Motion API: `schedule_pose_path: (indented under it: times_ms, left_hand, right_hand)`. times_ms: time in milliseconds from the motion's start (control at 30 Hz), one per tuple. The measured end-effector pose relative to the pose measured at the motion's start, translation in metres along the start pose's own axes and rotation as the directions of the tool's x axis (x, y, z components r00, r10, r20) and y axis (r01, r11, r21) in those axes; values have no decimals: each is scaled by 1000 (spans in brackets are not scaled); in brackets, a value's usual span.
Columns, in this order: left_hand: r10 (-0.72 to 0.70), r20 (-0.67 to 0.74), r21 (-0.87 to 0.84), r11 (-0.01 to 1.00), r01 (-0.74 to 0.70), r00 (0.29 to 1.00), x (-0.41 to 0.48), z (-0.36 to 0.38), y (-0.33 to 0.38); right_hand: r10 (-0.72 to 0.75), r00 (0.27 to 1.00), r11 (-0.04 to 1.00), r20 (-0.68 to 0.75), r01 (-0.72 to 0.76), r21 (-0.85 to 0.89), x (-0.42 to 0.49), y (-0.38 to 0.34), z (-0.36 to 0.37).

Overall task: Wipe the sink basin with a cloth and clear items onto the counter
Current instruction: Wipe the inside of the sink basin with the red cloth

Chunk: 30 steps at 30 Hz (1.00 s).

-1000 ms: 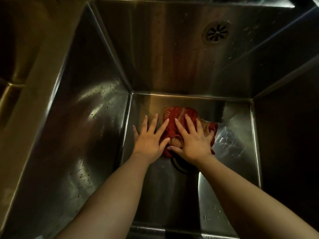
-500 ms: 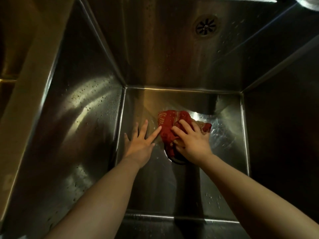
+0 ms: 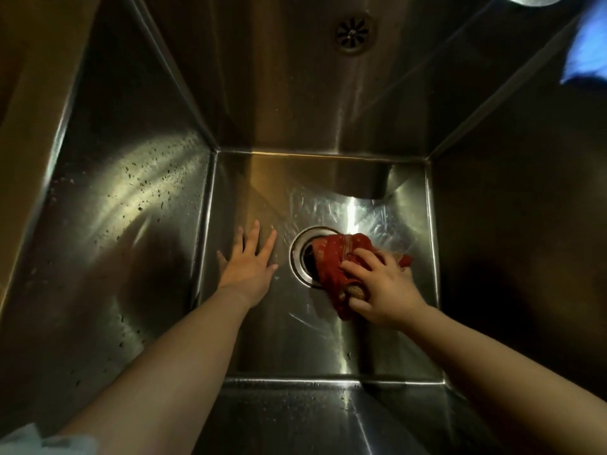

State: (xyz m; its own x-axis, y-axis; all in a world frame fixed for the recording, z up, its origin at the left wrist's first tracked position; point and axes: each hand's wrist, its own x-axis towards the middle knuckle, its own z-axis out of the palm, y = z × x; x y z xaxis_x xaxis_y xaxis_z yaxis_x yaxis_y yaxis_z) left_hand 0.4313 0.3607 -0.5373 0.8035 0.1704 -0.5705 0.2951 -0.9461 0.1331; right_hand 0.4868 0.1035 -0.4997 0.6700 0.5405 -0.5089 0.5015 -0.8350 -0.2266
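Note:
Both arms reach down into a deep stainless steel sink basin (image 3: 272,343). A crumpled red cloth (image 3: 335,261) lies on the basin floor, partly over the right side of the round drain opening (image 3: 303,257). My right hand (image 3: 384,290) presses on the cloth, fingers curled over it and gripping it. Left of the drain, my left hand (image 3: 251,257) rests flat on the wet floor with fingers spread and nothing in it.
Steep steel walls close in on all sides; the left wall (image 3: 108,224) is speckled with water drops. An overflow grille (image 3: 354,34) sits high on the back wall. Something blue (image 3: 588,50) shows at the upper right rim.
My right hand has dragged the cloth to the right, uncovering the drain. My left hand came off the cloth and now lies flat on the bare floor.

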Motion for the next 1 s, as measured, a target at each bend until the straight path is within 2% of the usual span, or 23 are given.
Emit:
schedule_pose_path:
  times_ms: [100, 300, 533, 600, 767, 933, 1000]
  left_hand:
    - [-24, 3, 21, 999, 24, 1000, -5, 2, 6]
    - [-78, 2, -1, 997, 78, 997, -5, 8, 22]
    - [-77, 32, 1, 997, 77, 997, -5, 6, 22]
    - [-65, 52, 13, 998, 65, 996, -6, 3, 20]
    - [-58, 70, 33, 998, 56, 996, -8, 0, 19]
    - [-57, 70, 23, 998, 55, 996, -6, 1, 18]
    - [-53, 69, 23, 998, 52, 996, -5, 1, 18]
  right_hand:
    - [-63, 995, 994, 78, 70, -90, -26, 10, 0]
    - [-196, 958, 961, 211, 230, -152, -34, 17, 8]
    - [-292, 923, 923, 251, 341, -180, -35, 23, 12]
    - [-348, 895, 896, 278, 405, -182, -40, 22, 14]
    - [-502, 774, 805, 386, 582, -120, -56, -1, 37]
    - [-525, 728, 760, 441, 635, -143, -51, -4, 40]
    - [-507, 739, 765, 444, 623, -163, -52, 3, 39]
